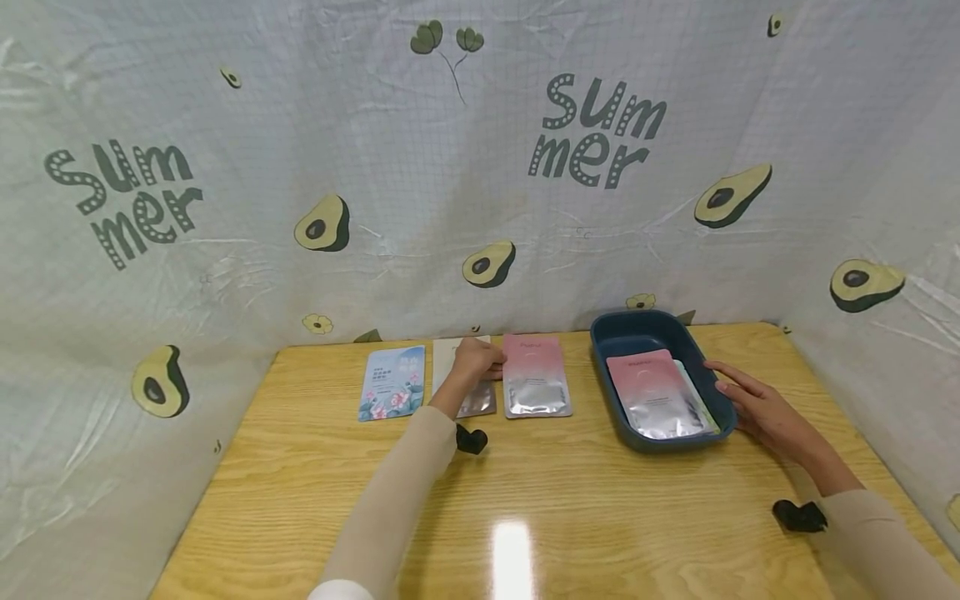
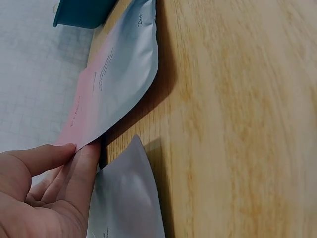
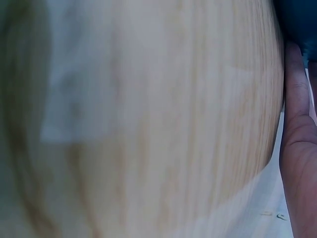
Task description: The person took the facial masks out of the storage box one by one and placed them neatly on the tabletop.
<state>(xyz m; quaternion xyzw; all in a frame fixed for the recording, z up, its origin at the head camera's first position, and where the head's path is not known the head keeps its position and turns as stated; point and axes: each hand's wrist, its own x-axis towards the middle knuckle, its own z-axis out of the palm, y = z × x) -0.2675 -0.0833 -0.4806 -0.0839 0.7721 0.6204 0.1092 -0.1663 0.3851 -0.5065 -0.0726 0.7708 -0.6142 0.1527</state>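
Note:
My left hand (image 1: 472,360) pinches the left edge of a pink and silver sheet mask packet (image 1: 536,371) between thumb and fingers. In the left wrist view that packet (image 2: 111,74) is tilted, its near edge raised off the wood. Partly under my left hand lies a beige and silver mask packet (image 1: 480,402). At the far right, the fingers of my right hand (image 1: 767,414) extend against the right side of a dark blue plastic basket (image 1: 609,398). Inside it, another pink packet (image 1: 651,387) lies on top of other packets.
A blue packet with pink flowers (image 1: 392,382) lies at the left of the row. Everything stands on a wooden table (image 1: 570,500). A white curtain (image 1: 420,167) printed with avocados hangs behind and at both sides.

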